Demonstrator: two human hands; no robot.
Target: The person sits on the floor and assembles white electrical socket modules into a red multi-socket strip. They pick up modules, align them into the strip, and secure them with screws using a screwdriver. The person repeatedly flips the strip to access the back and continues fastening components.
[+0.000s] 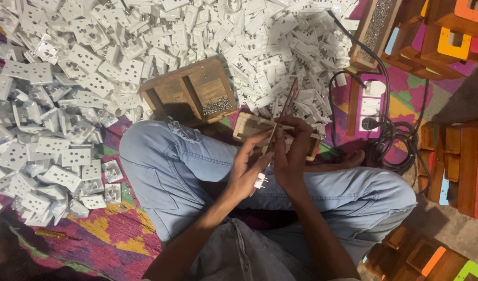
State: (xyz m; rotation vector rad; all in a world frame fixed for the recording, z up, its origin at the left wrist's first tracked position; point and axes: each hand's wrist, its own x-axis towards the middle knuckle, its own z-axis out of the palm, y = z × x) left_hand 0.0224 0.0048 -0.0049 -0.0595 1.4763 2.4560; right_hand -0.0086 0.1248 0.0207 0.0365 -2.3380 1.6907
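Grey shirt (249,257) sitting at the bottom edge, forearms running up from it. Person sitting cross-legged in light blue jeans (181,166) on a pink, yellow and green mat (109,237).

Big heap of white plastic socket plates (67,104) spreading across the top and left of the mat, reaching to the knee. Stacks of wooden boxes (457,161) with orange, green and blue faces lining the right side and the lower right corner.

Wooden tray (189,93) sitting past the left knee, one compartment holding a small pile of screws (216,106). Black cable (390,135) coiling on the right, running to a white socket strip on a wooden board (370,106).

Both hands working over the lap. Left hand (246,169) gripping a small white plug part (259,180), prongs poking out below the fingers. Right hand (291,156) closing around a thin brown wooden panel (289,99) standing upright and rising past the fingers. Small wooden box (252,126) lying just behind the hands, touching the shin.

No readable labels at this size; boxes told apart by face colour only.
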